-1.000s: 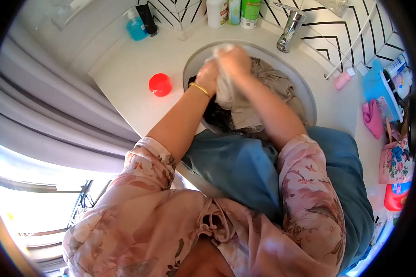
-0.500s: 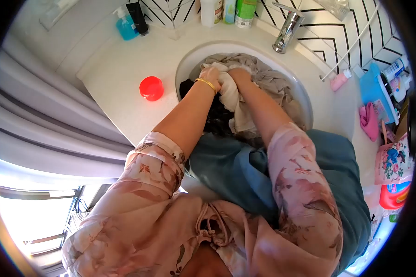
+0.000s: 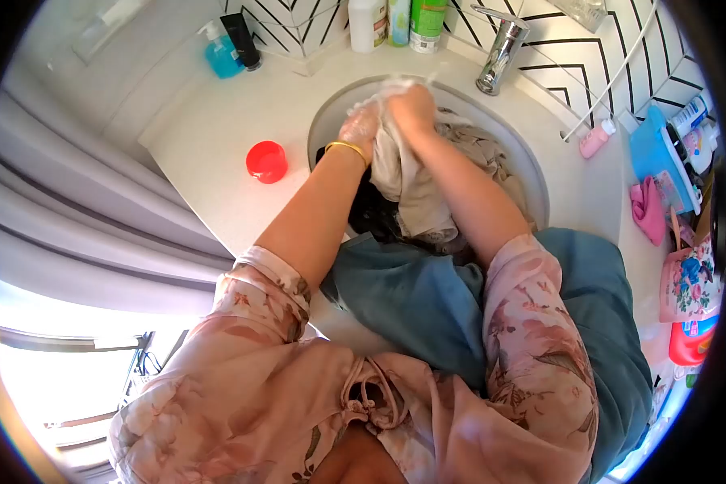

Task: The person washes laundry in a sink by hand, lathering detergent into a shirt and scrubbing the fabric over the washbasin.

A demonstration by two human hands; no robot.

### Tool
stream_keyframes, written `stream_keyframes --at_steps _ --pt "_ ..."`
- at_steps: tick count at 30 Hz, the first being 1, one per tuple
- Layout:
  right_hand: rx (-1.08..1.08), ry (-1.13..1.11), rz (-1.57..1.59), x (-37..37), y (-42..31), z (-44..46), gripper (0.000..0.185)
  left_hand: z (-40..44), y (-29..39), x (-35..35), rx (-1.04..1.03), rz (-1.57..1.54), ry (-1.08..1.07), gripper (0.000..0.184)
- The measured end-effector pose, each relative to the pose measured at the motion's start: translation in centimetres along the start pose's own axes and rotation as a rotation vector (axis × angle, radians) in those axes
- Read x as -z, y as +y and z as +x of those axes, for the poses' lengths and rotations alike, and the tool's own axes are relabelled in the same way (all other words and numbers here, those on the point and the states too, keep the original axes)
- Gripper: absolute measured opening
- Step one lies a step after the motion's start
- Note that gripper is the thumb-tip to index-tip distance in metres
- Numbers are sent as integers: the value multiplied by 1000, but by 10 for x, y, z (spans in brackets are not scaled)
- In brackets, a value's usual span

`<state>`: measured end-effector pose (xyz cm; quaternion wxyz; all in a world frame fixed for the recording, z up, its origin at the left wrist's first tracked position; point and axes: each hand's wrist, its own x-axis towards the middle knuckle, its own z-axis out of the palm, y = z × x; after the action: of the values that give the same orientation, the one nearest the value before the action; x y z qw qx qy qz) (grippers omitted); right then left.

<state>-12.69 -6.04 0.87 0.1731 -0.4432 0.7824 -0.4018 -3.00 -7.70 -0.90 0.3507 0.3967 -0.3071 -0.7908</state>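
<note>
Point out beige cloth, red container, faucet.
Beige cloth (image 3: 400,179): head view, on its hanging folds.
Red container (image 3: 266,168): head view, on its body.
Faucet (image 3: 500,60): head view, on its metal body below the lever.

White light glares through a dark-framed glass window (image 3: 64,379) at 8 o'clock.
A grey fabric curtain (image 3: 81,202) drapes in folds at 9 o'clock; a smooth off-white counter (image 3: 198,169) spans 10 to 2 o'clock, backed by a white tiled wall (image 3: 569,77) with black angled lines from 11 to 2 o'clock.
</note>
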Motion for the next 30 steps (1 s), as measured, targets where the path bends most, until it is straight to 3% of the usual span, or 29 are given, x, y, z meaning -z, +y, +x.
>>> stream_keyframes --at_steps 2,3,5,7,10,12,14,17,19,20,23,24,27,28,30 --pt "-69 -161 -26 -8 31 38 27 -19 6 -10 -28 136 96 35" --pt "-44 -140 165 -9 33 34 25 -20 7 -14 -39 204 139 36" --pt "4 -95 549 -14 36 5 22 21 -12 7 -100 -68 -7 41" --pt "360 128 57 -20 10 -46 24 52 -18 31 -177 29 -257 37" --pt "704 15 -44 -10 -2 -60 17 53 -23 31 -86 56 -365 33" --pt "273 31 31 -10 29 -2 25 56 -32 22 75 -39 -248 31" --pt "243 -288 -412 -31 87 78 26 92 -48 34 37 47 -138 27" --pt "-206 -346 272 -11 92 44 33 40 -20 11 92 33 -5 29" --pt "19 -179 -269 -31 106 12 37 64 -23 27 173 -137 172 29" --pt "136 -93 -540 -41 112 6 38 94 -35 41 173 -5 261 29" --pt "211 -484 -548 -50 125 31 37 60 -28 24 109 258 288 28" --pt "271 -531 -722 -47 120 36 34 53 -26 20 93 258 279 28" --pt "-276 -444 -49 -53 89 59 31 38 -15 13 78 50 232 28" --pt "-339 -370 192 -49 74 53 27 35 -11 12 77 -89 180 28" --pt "-83 -224 329 -36 42 28 24 29 -16 8 -32 -558 -83 26"
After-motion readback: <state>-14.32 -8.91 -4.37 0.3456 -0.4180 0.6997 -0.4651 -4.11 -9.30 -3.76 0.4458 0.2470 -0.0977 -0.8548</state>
